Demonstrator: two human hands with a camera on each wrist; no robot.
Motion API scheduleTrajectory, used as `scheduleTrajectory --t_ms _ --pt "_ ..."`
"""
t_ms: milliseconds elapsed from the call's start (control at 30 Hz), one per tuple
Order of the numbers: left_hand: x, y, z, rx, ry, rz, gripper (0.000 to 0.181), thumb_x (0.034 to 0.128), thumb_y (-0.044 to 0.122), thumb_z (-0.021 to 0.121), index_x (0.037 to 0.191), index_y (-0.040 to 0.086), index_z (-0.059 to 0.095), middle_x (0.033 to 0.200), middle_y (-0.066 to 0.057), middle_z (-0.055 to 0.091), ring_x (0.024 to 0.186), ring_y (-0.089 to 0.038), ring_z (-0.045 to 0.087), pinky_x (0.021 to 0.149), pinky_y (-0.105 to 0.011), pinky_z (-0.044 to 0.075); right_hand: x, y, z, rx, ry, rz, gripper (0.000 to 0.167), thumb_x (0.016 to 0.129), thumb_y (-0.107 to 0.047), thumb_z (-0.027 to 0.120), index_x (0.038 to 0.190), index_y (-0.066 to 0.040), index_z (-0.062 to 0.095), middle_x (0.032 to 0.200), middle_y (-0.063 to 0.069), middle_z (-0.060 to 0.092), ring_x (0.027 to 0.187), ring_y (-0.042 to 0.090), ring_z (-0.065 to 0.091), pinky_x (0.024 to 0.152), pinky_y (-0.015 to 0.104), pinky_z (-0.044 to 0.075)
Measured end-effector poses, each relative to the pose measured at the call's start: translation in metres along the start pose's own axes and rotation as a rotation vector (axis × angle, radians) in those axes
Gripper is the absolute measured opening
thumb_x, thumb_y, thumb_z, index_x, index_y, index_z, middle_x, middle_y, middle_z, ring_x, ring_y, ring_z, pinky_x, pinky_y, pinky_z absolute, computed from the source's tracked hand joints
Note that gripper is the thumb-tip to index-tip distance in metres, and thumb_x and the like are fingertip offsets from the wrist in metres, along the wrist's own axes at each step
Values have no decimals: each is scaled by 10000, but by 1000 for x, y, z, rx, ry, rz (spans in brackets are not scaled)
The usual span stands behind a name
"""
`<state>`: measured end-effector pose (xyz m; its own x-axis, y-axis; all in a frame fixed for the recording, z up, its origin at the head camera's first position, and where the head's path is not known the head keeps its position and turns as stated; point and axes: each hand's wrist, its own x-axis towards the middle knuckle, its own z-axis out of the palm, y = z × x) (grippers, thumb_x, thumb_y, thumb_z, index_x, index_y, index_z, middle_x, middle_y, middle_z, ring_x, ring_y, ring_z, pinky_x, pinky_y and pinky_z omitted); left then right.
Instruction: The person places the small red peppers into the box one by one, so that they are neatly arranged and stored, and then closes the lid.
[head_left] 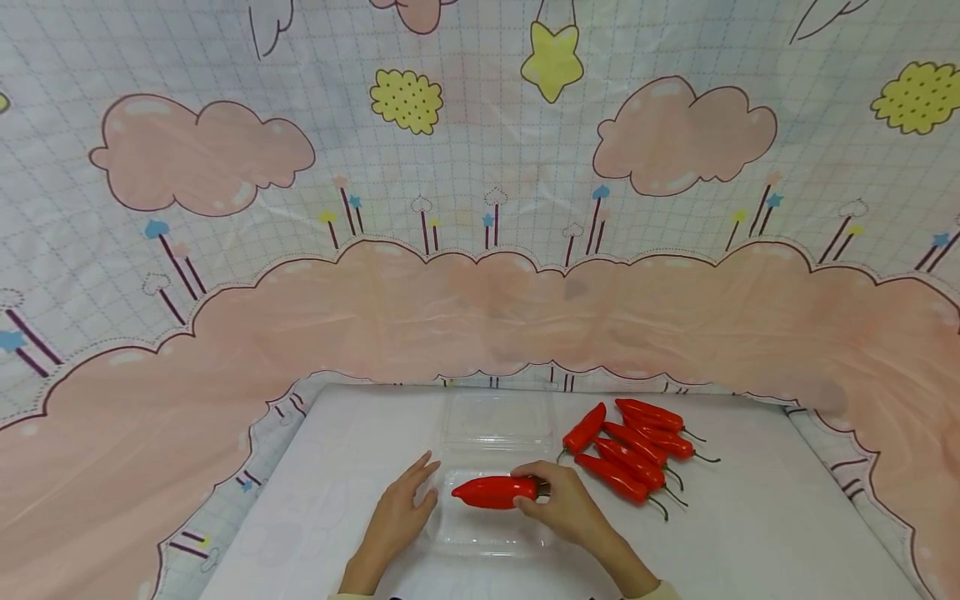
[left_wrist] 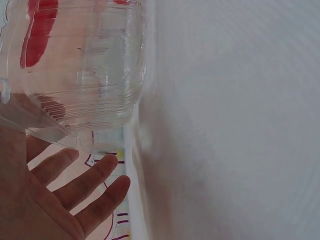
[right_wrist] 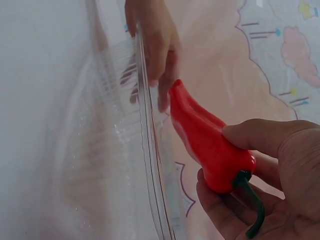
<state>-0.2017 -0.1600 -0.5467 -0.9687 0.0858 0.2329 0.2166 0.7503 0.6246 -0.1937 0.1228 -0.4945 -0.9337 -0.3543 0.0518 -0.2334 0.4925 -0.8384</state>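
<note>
My right hand [head_left: 564,498] pinches a red chili pepper [head_left: 491,492] by its stem end, thumb on one side and fingers on the other. The same pepper [right_wrist: 202,135] shows its dark green stem in the right wrist view. It lies level above the base of a clear plastic clamshell box [head_left: 487,533], tip toward the left. My left hand [head_left: 397,512] is at the box's left side with fingers extended. In the left wrist view those fingers [left_wrist: 90,187] are spread beside the clear wall; whether they touch it I cannot tell.
Several red peppers [head_left: 633,458] with green stems lie in a loose group to the right of the box. The box's lid [head_left: 495,417] is folded back, away from me. A patterned cloth [head_left: 525,317] hangs behind the white table [head_left: 750,517].
</note>
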Motion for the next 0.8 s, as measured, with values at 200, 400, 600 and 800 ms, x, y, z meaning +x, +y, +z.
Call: scheduleTrajectory --t_ms 200,400,600,800 --pt "0 -2 1 -6 2 4 416 908 154 647 1324 150 625 1493 -9 509 1294 -296 565 998 -505 512 3 -1 12 19 -33 9 354 828 -199 774 1164 -121 696 1104 40 699 932 168 642 848 370 599" --pt "-1 -2 1 -10 3 10 416 907 150 651 1322 149 625 1490 -13 513 1282 -291 575 978 -488 527 3 1 23 4 -64 -7 342 824 -182 774 1149 -103 703 1075 25 704 900 149 622 822 351 599" --pt "-1 -2 2 -5 9 8 411 907 147 648 1317 155 630 1485 -3 519 1274 -277 583 972 -475 533 4 5 29 -18 -82 1 318 820 -190 775 1125 -126 714 1044 -15 706 868 109 606 768 255 585" --pt "-1 -1 2 -15 12 8 412 906 136 647 1317 147 629 1487 -13 517 1275 -284 582 975 -484 529 7 8 32 -28 -100 28 302 816 -177 777 1108 -121 725 1033 -6 713 858 117 610 777 300 597"
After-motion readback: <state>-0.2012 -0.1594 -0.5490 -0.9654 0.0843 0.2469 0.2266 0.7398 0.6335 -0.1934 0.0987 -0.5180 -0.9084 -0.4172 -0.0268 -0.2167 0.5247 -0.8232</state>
